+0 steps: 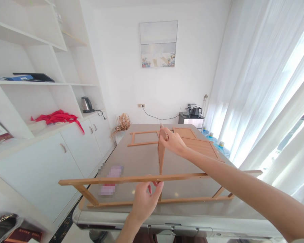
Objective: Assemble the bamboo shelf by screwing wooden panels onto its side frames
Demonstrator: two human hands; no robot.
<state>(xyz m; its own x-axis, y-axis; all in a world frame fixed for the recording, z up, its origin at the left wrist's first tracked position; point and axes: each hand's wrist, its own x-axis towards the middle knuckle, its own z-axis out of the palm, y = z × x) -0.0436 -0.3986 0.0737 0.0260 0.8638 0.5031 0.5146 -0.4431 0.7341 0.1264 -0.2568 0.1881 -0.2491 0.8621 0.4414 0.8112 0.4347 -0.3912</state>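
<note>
A long, ladder-like wooden frame (111,180) stands on its long edge along the near side of the grey table. From its middle a thin wooden panel (161,156) runs away from me, upright on edge. My left hand (146,199) has its fingers closed around the frame's upper rail, close to where the panel meets it. At the panel's far end, my right hand (172,141) grips its top edge. Whether the panel is fastened to the frame cannot be seen. My right forearm covers part of the rail on the right.
On the table (136,162) lie a smaller open wooden frame (133,139) at back left, flat wooden panels (202,148) at back right, and a pixelated pinkish item (114,172). Blue-tinted water bottles (221,147) stand beside the right edge; white cabinets (48,168) line the left.
</note>
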